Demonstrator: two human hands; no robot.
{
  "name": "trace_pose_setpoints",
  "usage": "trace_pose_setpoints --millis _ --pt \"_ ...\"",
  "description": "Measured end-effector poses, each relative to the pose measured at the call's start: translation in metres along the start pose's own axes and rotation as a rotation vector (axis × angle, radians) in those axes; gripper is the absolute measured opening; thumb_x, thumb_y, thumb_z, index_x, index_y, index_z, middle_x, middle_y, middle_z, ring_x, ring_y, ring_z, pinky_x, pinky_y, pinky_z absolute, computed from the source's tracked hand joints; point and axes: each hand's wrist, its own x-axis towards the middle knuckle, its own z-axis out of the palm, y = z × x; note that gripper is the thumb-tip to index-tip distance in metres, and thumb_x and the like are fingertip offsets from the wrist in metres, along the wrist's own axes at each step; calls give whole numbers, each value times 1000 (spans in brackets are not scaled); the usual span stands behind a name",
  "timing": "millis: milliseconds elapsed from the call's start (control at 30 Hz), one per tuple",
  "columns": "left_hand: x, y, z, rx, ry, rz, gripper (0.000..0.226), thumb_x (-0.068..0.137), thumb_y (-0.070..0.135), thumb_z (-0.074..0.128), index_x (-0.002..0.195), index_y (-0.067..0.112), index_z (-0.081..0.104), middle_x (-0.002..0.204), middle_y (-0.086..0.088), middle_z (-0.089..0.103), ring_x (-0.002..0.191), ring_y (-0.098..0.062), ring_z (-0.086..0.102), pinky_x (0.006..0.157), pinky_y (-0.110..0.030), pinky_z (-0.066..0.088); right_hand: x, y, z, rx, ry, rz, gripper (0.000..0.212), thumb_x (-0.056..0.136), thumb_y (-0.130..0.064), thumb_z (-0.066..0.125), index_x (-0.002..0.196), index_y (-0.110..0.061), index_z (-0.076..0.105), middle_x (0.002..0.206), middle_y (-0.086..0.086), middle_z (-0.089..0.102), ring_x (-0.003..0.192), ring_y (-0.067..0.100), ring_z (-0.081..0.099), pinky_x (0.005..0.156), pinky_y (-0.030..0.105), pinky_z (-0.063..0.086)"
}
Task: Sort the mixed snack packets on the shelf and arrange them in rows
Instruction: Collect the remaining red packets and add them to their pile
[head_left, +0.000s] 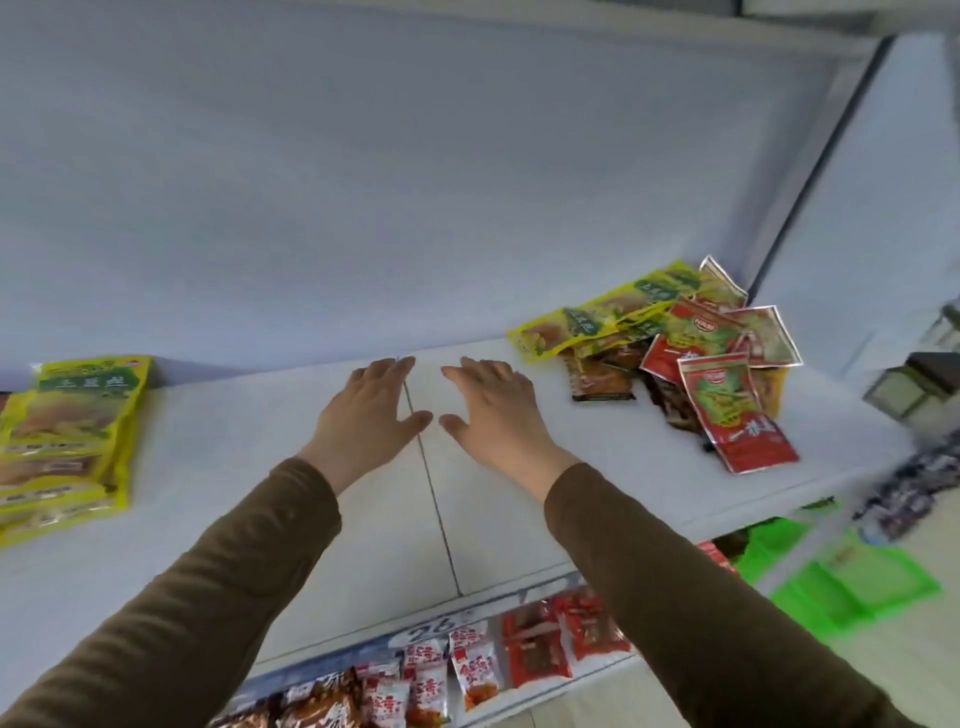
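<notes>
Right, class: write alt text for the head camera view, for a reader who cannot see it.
Two empty hands, left hand and right hand, reach palm down over the bare middle of a white shelf. A neat stack of yellow packets lies at the left, and a mixed pile of yellow, red and brown packets at the right.

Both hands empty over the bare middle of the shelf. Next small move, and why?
Probably reach the right hand to the mixed pile and lift a yellow packet off its top. Both hands hover open and empty, the left hand beside it. The sorted yellow stack already sits at far left, while the pile still mixes yellow, red and brown.
</notes>
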Motion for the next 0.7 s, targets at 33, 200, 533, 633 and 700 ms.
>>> trace_pose_setpoints --millis 33,200,533,633,700 --pt "3 17 7 -5 0 1 78 98 51 58 162 25 23 167 0 28 153 -23 26 119 -44 32 -4 18 -5 -3 2 -2 63 98 -46 54 154 -27 34 162 -1 31 149 24 24 118 47 23" --pt "20 83 35 -25 -20 34 77 97 50 60 161 27 25 165 1 31 150 -22 28 116 -42 33 -20 90 -25 -14 -2 22 62 98 -46 55 154 -27 35 162 -2 32 148 25 25 115 46 25" --pt "67 154 63 -56 -35 148 78 96 50 62 161 29 25 163 0 31 149 -22 29 117 -41 34 -26 173 -53 -3 91 77 57 95 -43 61 147 -25 43 151 -2 46 139 25 38 107 46 38" --pt "76 176 75 -95 -48 175 78 95 49 63 161 29 26 164 1 31 150 -23 29 118 -41 34 -33 197 -59 -7 130 102 55 96 -42 60 147 -25 44 151 -3 47 139 25 38 108 45 37" --pt "80 191 84 -123 -67 183 77 95 49 63 160 29 28 164 2 31 150 -22 28 118 -42 33 -38 213 -61 -3 139 124 57 97 -43 59 149 -26 42 153 -2 45 140 25 37 110 46 35"
